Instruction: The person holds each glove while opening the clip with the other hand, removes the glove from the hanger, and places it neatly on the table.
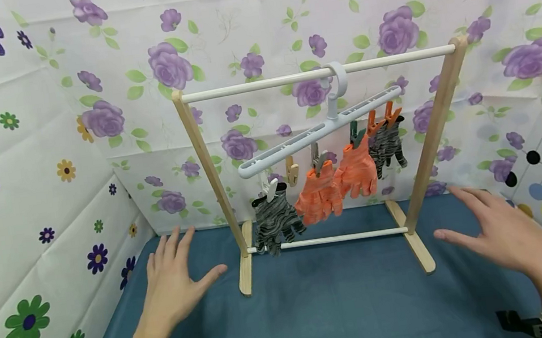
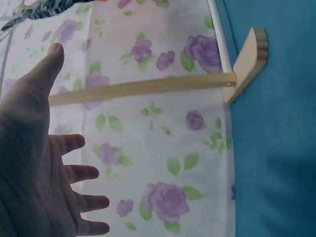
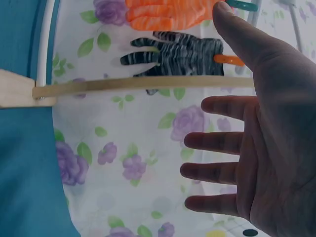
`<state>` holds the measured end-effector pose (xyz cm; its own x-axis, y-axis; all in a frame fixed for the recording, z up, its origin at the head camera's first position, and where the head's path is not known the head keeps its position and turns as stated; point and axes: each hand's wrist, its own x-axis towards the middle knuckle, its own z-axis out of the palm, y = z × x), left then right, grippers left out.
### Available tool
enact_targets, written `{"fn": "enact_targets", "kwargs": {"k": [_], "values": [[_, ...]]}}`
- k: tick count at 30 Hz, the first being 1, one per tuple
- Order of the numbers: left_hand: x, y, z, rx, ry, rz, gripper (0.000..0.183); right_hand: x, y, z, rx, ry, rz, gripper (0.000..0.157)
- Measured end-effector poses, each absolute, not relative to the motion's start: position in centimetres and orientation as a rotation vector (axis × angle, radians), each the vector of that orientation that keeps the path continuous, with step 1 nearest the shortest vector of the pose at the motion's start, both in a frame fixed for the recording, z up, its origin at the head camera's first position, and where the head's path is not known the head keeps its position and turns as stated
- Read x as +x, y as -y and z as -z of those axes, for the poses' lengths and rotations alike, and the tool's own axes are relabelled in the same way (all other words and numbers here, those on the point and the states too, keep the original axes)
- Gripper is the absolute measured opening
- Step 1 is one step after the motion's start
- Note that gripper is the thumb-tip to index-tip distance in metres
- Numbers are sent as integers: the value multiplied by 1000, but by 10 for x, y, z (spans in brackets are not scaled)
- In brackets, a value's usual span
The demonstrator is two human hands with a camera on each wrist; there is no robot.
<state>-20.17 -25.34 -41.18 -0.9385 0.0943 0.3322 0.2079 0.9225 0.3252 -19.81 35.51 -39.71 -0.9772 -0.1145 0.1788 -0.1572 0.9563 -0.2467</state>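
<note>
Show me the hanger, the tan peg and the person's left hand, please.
Hanger (image 1: 331, 124): head view, on the middle of its long bar.
Tan peg (image 1: 292, 172): head view, on its body.
Left hand (image 1: 174, 284): head view, on the back of the hand.

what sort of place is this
Probably a staged tabletop booth, perhaps for filming, rather than a real laundry room: a floral backdrop stands behind a blue surface, and on that surface a wood-and-white rack bears a hanger with gloves clipped on.
</note>
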Motion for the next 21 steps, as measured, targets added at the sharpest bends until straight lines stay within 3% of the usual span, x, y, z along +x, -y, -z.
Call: {"fn": "enact_targets", "kwargs": {"k": [12, 21], "values": [[-198, 229, 401, -386, 2628, 608, 103, -196, -334, 381, 248, 2946, -464, 112], [-195, 207, 392, -450, 2593, 769, 93, -193, -322, 376, 372, 2826, -518, 97]]}}
